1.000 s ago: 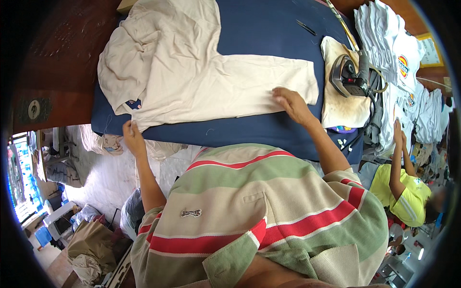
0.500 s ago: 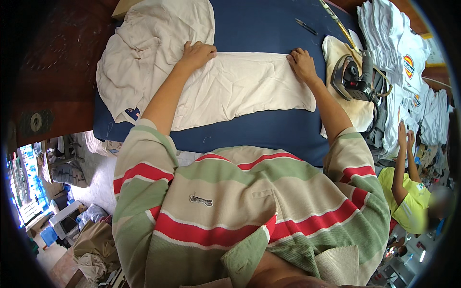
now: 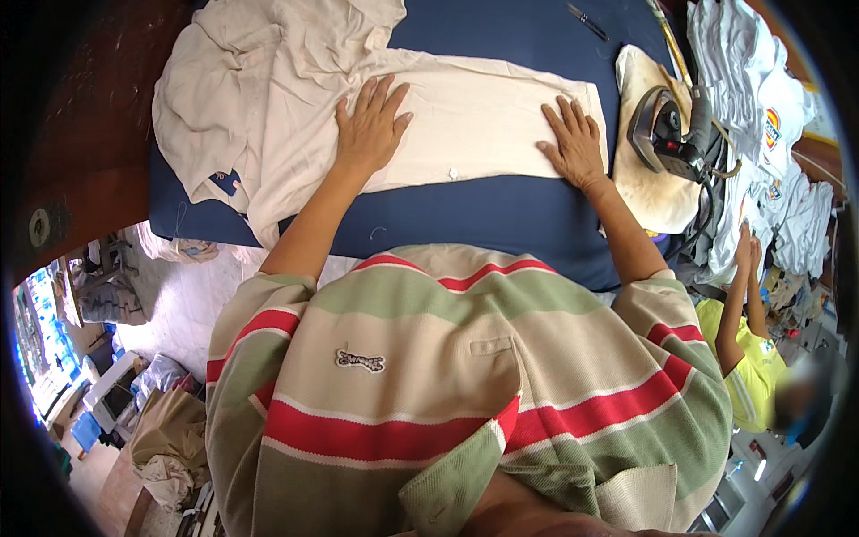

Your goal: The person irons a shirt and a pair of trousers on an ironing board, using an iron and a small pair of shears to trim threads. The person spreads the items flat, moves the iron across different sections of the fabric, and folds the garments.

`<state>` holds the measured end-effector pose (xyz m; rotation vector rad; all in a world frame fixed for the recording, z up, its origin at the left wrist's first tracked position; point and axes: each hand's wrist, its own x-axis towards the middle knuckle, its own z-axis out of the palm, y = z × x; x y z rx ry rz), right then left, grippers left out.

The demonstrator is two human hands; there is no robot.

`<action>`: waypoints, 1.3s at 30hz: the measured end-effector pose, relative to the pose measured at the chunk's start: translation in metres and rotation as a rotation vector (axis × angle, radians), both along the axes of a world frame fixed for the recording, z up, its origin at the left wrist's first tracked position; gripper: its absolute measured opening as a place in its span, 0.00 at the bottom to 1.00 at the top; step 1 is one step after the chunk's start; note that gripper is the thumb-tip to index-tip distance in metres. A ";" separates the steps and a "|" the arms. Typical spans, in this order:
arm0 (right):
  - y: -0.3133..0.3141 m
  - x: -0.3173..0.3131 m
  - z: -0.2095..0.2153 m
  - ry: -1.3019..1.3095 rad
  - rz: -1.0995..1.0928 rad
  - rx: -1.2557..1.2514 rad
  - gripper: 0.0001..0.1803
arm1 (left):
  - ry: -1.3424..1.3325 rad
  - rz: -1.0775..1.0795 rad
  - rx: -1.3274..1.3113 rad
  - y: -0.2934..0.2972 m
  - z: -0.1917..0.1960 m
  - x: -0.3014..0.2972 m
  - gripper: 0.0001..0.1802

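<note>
Left of the iron [image 3: 664,134], left hand [image 3: 369,136] and right hand [image 3: 576,150], fingers spread, apparently smooth the cream garment [image 3: 304,98]; next move likely requires it flat.

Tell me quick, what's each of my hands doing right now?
Left hand: open, fingers spread, laid on the cream garment, holding nothing.
Right hand: open, fingers spread, laid near the sleeve's end, holding nothing.

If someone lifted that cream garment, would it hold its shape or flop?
Probably flop: the cream garment lies in loose folds, suggesting soft cloth. It is likely light: fine creases hint at thin fabric. Pushed, it may bunch, judging by wrinkles beside the left hand.
</note>
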<state>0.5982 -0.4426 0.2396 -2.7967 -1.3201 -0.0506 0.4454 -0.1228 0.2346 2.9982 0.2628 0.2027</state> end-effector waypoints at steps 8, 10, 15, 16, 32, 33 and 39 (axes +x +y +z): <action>-0.070 0.070 0.115 -0.567 -0.421 0.061 0.33 | -0.201 0.190 -0.060 0.008 0.027 -0.070 0.21; -0.101 0.092 0.125 -0.322 -0.768 -0.159 0.39 | -0.310 0.349 -0.402 0.003 0.032 -0.103 0.17; -0.116 0.149 0.133 0.344 -0.864 0.219 0.36 | -0.238 0.974 -1.611 -0.017 0.038 -0.176 0.17; -0.130 0.162 0.123 0.377 -0.980 0.319 0.33 | -0.253 1.053 -1.896 -0.018 0.040 -0.178 0.18; 0.113 0.034 0.152 0.350 0.032 0.117 0.35 | -0.243 -0.105 -0.309 0.061 0.036 0.063 0.15; 0.134 0.020 0.156 0.359 0.084 0.043 0.35 | -0.194 -0.157 -0.229 0.065 0.032 0.076 0.15; 0.178 0.008 0.142 0.412 0.157 -0.098 0.25 | 0.398 -0.302 0.048 0.082 0.059 0.113 0.23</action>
